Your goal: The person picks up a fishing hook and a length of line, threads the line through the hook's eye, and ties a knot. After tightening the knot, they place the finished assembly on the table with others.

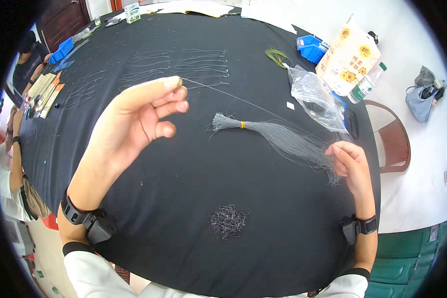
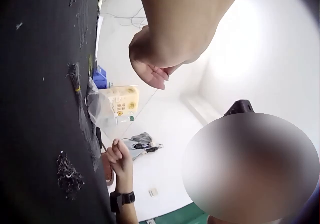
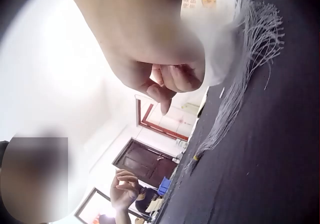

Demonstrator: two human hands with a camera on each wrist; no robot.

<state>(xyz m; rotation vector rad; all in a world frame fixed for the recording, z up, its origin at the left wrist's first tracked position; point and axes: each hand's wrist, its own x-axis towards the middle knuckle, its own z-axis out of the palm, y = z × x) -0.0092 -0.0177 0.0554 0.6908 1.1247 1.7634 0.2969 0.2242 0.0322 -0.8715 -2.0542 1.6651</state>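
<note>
My left hand (image 1: 134, 111) is raised over the table's middle left, pinching one end of a thin grey line (image 1: 256, 105) between thumb and fingertip. The line runs taut down to my right hand (image 1: 350, 159), whose curled fingers pinch it near the table's right side. Beside the right hand lie the loose ends of a bundle of grey line (image 1: 283, 139), tied by a yellow band (image 1: 242, 124). Nearer my body is a small heap of dark fish hooks (image 1: 228, 221). Beyond the left hand, several lengths of line (image 1: 203, 63) lie in rows, with small hooked ends.
On the right are a clear plastic bag (image 1: 315, 97), a bottle (image 1: 367, 83), a printed tissue pack (image 1: 350, 57), a blue bin (image 1: 310, 48) and a coil of green line (image 1: 275, 57). Other people sit along the left edge, near stacked papers (image 1: 44, 94). Black cloth (image 1: 174, 213) covers the table.
</note>
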